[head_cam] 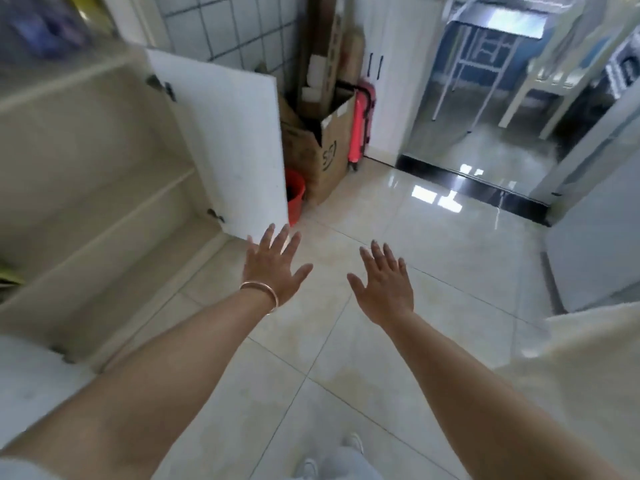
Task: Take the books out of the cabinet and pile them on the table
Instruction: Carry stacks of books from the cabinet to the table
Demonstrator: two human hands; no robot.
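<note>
Both hands are reaching forward with nothing in them: left hand (273,268) and right hand (384,282) are spreading flat, fingers wide, just beside the open white cabinet door (221,143). Beige cabinet shelves (104,216) left of that door are showing no books; none are in view. Judged step: between fetches. Next: turning back into the cabinet and locating a book.

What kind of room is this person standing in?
Probably a home kitchen or utility corner. The clues: a cream cabinet with its white door swung open, a grey-lined white tiled wall, and a brown cardboard box beside a red plastic bucket on glossy floor tiles.
</note>
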